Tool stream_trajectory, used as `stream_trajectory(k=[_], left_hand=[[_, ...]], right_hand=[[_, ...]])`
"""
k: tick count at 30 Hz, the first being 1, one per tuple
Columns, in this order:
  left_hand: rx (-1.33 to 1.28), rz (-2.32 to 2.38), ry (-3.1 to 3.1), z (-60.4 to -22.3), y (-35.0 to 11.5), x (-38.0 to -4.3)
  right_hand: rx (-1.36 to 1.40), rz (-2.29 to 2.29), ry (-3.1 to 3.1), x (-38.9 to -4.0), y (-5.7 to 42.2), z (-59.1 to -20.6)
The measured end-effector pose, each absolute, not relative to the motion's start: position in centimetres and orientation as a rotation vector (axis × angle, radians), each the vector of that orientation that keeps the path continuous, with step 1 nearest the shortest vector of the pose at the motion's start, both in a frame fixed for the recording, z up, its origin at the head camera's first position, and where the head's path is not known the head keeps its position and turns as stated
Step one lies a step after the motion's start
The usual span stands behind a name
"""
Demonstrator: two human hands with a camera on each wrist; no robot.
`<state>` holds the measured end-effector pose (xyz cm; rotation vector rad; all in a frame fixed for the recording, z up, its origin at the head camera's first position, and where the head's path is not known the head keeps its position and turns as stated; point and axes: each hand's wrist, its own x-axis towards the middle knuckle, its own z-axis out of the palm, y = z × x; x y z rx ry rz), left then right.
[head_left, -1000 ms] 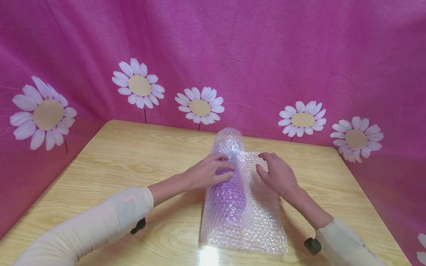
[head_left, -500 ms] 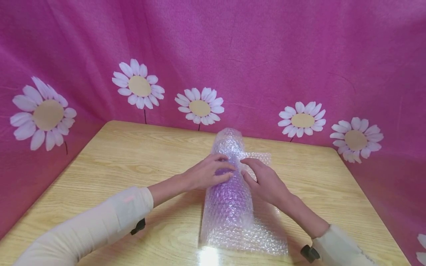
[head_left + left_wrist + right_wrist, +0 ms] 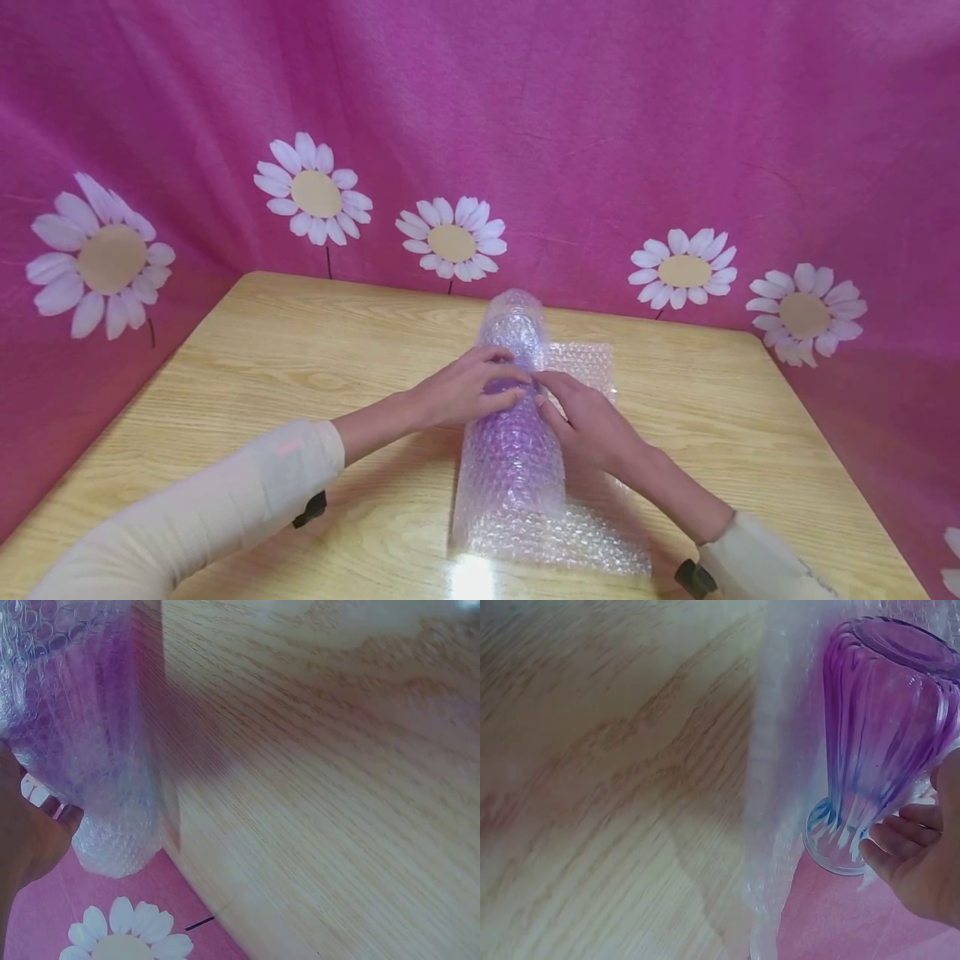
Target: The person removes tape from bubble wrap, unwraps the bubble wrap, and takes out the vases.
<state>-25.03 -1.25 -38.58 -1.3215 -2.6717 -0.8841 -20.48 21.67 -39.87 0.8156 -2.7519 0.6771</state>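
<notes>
A fluted glass vase (image 3: 885,720), purple shading to blue at its footed end, lies inside a sheet of bubble wrap (image 3: 510,475). The wrap covers it from the left and over the top. My left hand (image 3: 468,387) lies over the upper part of the bundle, fingers bent and holding the film down. Coming from the right, my right hand (image 3: 596,421) has its fingertips against the wrap's side, close to the left fingertips. In the right wrist view, its loosely bent fingers (image 3: 900,844) are beside the narrow end of the vase; exact contact is unclear.
A wooden table (image 3: 315,350) carries the bundle. One layer of wrap spreads flat to the right, its corner (image 3: 581,362) showing behind the right hand. A pink cloth (image 3: 570,142) with printed daisies hangs around the back and sides.
My right hand has moved left from above the flat wrap to the bundle's side. The wrap's upper layer has drawn in closer around the vase. My left hand has stayed put.
</notes>
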Motion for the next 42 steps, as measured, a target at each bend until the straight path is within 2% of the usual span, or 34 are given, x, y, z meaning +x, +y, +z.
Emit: stream_trajectory(k=[42], left_hand=[[-1.337,-0.933,-2.626,-39.6,-4.4,-25.3]], right_hand=[[0.851,0.552,-2.724,-21.0,18.8,-38.7]])
